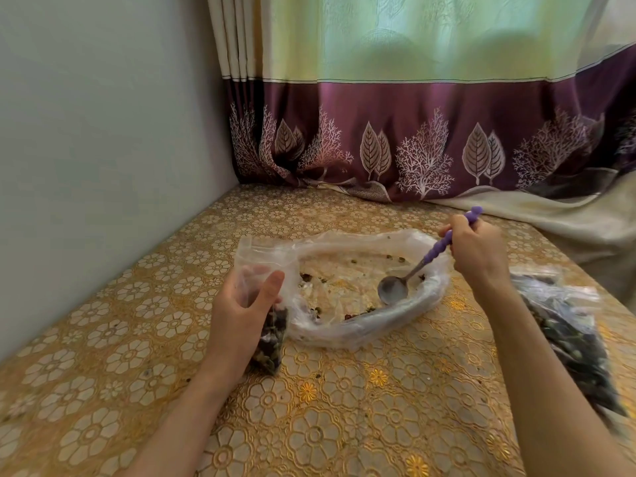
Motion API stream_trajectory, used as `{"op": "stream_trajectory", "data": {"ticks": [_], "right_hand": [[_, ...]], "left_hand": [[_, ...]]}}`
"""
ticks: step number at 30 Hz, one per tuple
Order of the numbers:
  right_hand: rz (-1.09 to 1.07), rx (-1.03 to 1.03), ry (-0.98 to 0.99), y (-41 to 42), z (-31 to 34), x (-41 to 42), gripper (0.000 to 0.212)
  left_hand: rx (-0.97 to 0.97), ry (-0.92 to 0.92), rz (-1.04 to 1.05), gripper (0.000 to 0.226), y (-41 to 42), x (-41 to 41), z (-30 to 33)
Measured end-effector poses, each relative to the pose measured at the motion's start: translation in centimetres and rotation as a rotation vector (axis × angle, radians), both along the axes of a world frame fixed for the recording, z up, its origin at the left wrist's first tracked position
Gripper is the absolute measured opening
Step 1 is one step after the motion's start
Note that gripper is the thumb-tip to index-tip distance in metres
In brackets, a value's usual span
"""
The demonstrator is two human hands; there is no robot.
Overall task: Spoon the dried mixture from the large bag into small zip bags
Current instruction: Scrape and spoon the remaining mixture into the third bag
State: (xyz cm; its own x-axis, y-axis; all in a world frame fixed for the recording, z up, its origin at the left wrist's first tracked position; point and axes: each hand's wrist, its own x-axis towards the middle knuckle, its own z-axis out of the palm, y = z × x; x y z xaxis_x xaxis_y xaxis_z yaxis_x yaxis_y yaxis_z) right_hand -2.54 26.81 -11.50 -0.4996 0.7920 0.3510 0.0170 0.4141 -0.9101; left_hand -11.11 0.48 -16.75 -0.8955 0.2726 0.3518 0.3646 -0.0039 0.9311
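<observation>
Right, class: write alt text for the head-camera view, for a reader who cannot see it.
A left hand holds a small zip bag while the right hand dips a purple-handled spoon into a nearly empty large bag on a gold floral tablecloth.

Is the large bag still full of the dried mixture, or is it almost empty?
Almost empty. The large bag lies open with its rim rolled down, and only a few scattered bits remain inside around the spoon.
</observation>
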Motion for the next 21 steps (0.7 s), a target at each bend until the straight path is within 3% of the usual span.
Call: {"op": "stream_trajectory", "data": {"ticks": [3,8,21], "right_hand": [[0.006,-0.017,-0.005,0.4,-0.3,-0.1,0.034],[0.06,0.012,-0.071,-0.2,-0.5,-0.3,0.053],[0.201,-0.206,-0.157,-1.2,-0.1,0.2,0.031]], "left_hand": [[0.002,0.001,0.005,0.044,0.0,0.0,0.0],[0.008,0.009,0.005,0.045,0.0,0.0,0.1],[0.032,0.017,0.006,0.04,0.1,0.0,-0.1]]}}
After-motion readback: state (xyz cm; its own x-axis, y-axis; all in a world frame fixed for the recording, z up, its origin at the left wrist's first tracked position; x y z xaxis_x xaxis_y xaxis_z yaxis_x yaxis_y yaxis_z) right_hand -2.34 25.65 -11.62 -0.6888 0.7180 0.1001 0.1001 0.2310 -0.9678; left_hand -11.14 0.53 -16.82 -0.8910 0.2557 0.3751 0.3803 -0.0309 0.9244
